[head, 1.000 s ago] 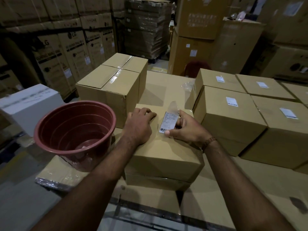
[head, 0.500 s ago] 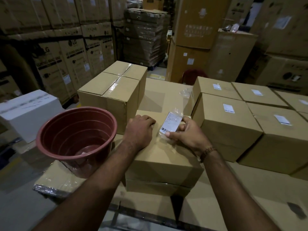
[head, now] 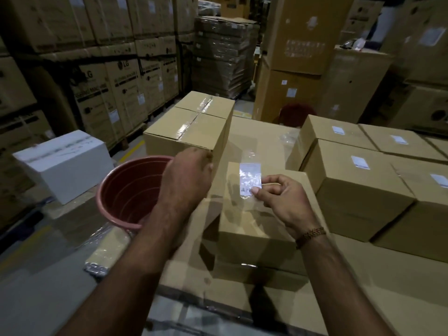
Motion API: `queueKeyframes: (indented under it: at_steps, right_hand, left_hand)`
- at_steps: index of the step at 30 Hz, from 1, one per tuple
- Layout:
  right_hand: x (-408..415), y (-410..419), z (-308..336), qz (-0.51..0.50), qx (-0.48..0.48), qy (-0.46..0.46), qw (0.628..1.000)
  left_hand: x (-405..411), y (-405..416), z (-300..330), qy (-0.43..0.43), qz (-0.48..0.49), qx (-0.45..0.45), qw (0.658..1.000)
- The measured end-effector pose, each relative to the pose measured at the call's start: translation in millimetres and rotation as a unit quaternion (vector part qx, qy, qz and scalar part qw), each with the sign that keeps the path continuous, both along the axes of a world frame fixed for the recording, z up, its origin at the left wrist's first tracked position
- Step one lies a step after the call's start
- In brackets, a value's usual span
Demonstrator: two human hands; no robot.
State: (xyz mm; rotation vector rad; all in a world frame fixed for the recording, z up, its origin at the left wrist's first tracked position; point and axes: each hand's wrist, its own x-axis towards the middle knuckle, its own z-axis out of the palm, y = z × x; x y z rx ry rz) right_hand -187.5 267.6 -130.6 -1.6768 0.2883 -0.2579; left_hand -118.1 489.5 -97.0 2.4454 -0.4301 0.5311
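Widest first: a block of labelled brown cardboard boxes (head: 358, 195) sits packed tight just right of the plain brown cardboard box (head: 254, 234) at centre, and that centre box is our landmark. Behind it to the left stands a taller brown carton sealed with shiny clear tape (head: 189, 132). Directly left of it is a round reddish plastic bucket (head: 126, 190), mouth up.

Now the hands. The left hand (head: 186, 180) hangs in the air above the landmark box's left edge, back to the camera and fingers turned away, so spread or curled, I can't tell. It bears on nothing.

The right hand (head: 283, 202) is over the box top, thumb and forefinger pinching the right edge of the white printed label on a clear film strip (head: 251, 180). The label hovers over the far part of that box top. Whether its lower end touches the cardboard, I can't say.

The danger, as I read it: held by one edge only, the loose film could flop, fold onto itself, or land crooked and wrinkled. With the box unbraced, a firm press could also skid it sideways.
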Motion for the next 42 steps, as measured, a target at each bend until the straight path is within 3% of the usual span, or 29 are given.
queueKeyframes:
  at_steps: [10, 18, 23, 26, 33, 35, 39, 42]
  right_hand:
    - [34, 92, -6, 0.014, -0.029, 0.018, 0.999]
    - [83, 148, -8, 0.088, -0.154, 0.045, 0.983]
    - [113, 180, -13, 0.123, -0.276, 0.092, 0.949]
    - [133, 200, -18, 0.153, -0.367, 0.118, 0.91]
    - [190, 243, -55, 0.263, -0.535, 0.25, 0.763]
    - [204, 253, -64, 0.293, -0.566, 0.28, 0.718]
    - [224, 264, -83, 0.32, -0.57, 0.318, 0.687]
    - [229, 266, -96, 0.359, -0.597, 0.334, 0.635]
  left_hand:
    - [1, 99, 11, -0.026, 0.106, -0.016, 0.994]
    - [13, 146, 0, -0.042, 0.175, 0.013, 0.984]
    - [27, 180, -18, -0.027, 0.193, 0.03, 0.98]
    - [40, 197, -25, -0.03, 0.18, 0.025, 0.983]
    - [68, 239, -50, -0.036, 0.092, 0.016, 0.995]
    - [76, 247, -54, -0.037, 0.074, 0.011, 0.997]
    - [93, 256, -57, -0.04, 0.021, 0.012, 0.999]
    - [104, 260, -57, -0.052, -0.013, 0.021, 0.998]
